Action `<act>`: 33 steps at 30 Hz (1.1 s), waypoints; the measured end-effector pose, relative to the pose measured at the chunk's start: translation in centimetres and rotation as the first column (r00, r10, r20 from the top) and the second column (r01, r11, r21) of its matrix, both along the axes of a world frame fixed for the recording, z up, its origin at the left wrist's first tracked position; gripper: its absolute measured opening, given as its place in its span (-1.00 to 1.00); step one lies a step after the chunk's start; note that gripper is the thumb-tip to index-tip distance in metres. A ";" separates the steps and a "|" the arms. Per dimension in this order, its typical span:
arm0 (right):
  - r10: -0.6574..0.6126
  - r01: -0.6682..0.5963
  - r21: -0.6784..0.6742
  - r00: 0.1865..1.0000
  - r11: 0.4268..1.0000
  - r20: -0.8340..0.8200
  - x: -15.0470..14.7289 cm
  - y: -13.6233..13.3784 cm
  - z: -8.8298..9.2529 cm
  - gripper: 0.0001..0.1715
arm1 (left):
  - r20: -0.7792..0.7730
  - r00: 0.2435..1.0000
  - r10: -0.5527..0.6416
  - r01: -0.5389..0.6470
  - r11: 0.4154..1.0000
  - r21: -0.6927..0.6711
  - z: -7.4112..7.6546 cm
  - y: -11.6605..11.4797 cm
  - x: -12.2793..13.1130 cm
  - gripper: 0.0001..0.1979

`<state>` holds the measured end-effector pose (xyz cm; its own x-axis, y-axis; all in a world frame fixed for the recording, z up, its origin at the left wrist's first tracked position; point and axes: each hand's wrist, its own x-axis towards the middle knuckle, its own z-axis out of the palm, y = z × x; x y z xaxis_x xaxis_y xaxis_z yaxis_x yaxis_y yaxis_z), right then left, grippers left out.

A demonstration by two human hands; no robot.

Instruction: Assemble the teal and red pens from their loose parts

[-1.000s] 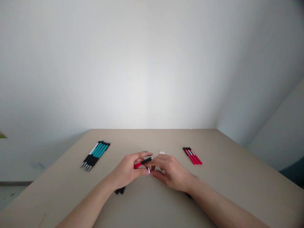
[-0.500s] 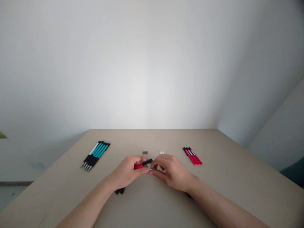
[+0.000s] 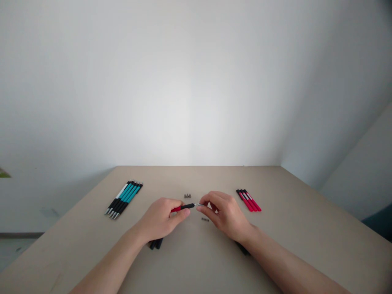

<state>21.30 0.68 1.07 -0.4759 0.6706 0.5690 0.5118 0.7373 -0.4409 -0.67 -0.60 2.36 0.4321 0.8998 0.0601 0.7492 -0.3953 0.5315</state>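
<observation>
My left hand (image 3: 163, 216) is closed round a pen barrel (image 3: 187, 206), red at the rear with a black grip section pointing right. At the barrel's front end, my right hand (image 3: 225, 214) pinches a thin, silvery pen part (image 3: 200, 204) between thumb and fingers. That part lies in line with the barrel; whether it sits inside the opening I cannot tell. Just beyond the hands stand several small metal cone tips (image 3: 187, 196). A few tiny dark springs (image 3: 205, 219) lie on the table under my right hand.
Several teal, white and black pens (image 3: 124, 200) lie side by side at the left of the table (image 3: 196, 261). Red pen barrels (image 3: 248, 200) are lined up at the right. Black tube-like parts (image 3: 156, 243) show below my left forearm, and more black parts (image 3: 243, 248) below the right.
The hands have drawn slightly apart and my right hand has risen a little. The barrel is now more level, and the springs beneath have come into view.
</observation>
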 end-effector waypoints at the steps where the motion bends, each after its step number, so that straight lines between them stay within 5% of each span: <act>1: 0.002 -0.002 -0.002 1.000 1.000 0.007 0.0 0.0 0.0 -0.78 | -0.015 1.000 -0.001 0.001 1.000 0.006 0.0 0.0 0.0 -0.56; 33: 0.093 -0.094 0.010 0.993 0.996 0.067 0.0 0.0 -0.1 -0.93 | -0.006 0.998 -0.061 0.061 0.993 0.103 0.4 -0.3 0.3 -0.71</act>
<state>21.30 0.68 1.00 -0.5732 0.6140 0.5426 0.4684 0.7889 -0.3978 -0.36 -0.90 2.71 0.4865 0.8608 0.1496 0.7232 -0.4928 0.4839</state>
